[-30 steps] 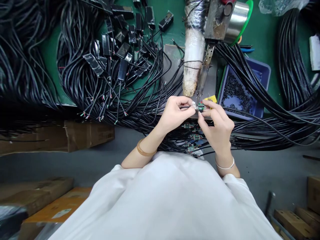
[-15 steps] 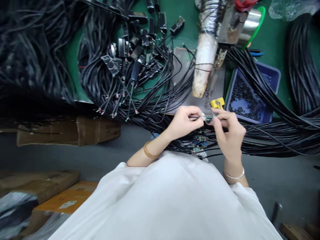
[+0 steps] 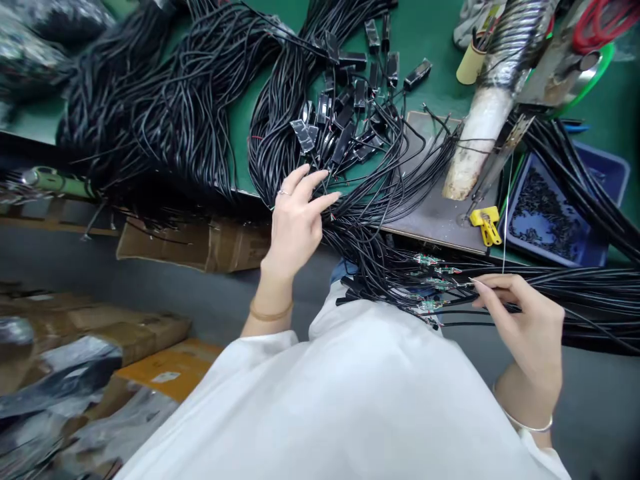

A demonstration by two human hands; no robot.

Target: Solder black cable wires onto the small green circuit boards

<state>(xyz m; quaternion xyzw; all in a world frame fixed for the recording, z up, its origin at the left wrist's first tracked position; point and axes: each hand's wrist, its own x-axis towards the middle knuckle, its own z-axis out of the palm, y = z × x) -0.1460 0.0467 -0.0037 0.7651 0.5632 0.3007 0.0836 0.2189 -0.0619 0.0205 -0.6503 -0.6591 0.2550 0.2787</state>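
Observation:
My left hand [image 3: 296, 217] is over the near end of the black cable bundle [image 3: 280, 143], fingers spread, with nothing gripped. Small black modules [image 3: 343, 143] on cables lie just beyond its fingertips. At the right, my right hand [image 3: 525, 310] pinches thumb and forefinger together at a cable end too small to make out clearly. Several small green circuit boards [image 3: 431, 305] wired to black cables lie in a row left of that hand, at the table's front edge.
A soldering tool [image 3: 503, 157] and a white-wrapped duct [image 3: 473, 147] hang above a grey plate [image 3: 425, 223]. A yellow clip [image 3: 485, 223] is near the blue tray [image 3: 545, 207] of small black parts. Cardboard boxes [image 3: 235, 247] stand below the table.
My left hand has let go of the circuit board and moved left to the cable bundle, its fingers opening. My right hand has come down towards the near cables. The view has shifted left.

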